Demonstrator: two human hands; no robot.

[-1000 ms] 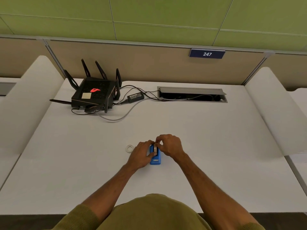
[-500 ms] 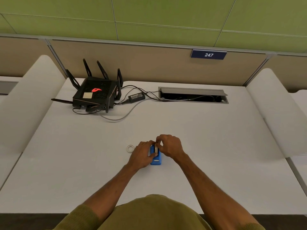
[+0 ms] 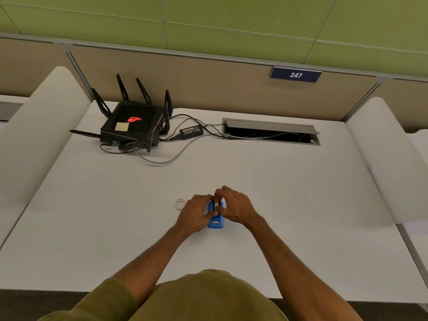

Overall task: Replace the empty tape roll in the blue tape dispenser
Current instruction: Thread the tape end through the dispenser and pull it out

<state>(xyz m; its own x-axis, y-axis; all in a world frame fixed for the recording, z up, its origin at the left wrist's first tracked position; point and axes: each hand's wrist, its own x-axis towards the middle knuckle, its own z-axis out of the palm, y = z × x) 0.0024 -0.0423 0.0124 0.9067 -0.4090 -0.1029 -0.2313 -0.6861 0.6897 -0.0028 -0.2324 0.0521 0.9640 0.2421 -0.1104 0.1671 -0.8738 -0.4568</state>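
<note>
The blue tape dispenser (image 3: 215, 222) stands on the white desk (image 3: 289, 193), its cutter end pointing toward me. My left hand (image 3: 195, 214) grips its left side. My right hand (image 3: 234, 206) pinches a tape roll (image 3: 216, 204) set upright in the dispenser's slot, fingers curled over its far end. A small whitish ring, the bare tape core (image 3: 180, 204), lies flat on the desk just left of my left hand. Most of the roll is hidden by my fingers.
A black router (image 3: 134, 126) with antennas sits at the back left, with a power brick (image 3: 191, 131) and cables trailing to an open cable tray (image 3: 271, 132) at the back. White dividers flank the desk on both sides.
Both hands stay on the dispenser; the right fingers have shifted slightly over the roll. The view has drifted a little.
</note>
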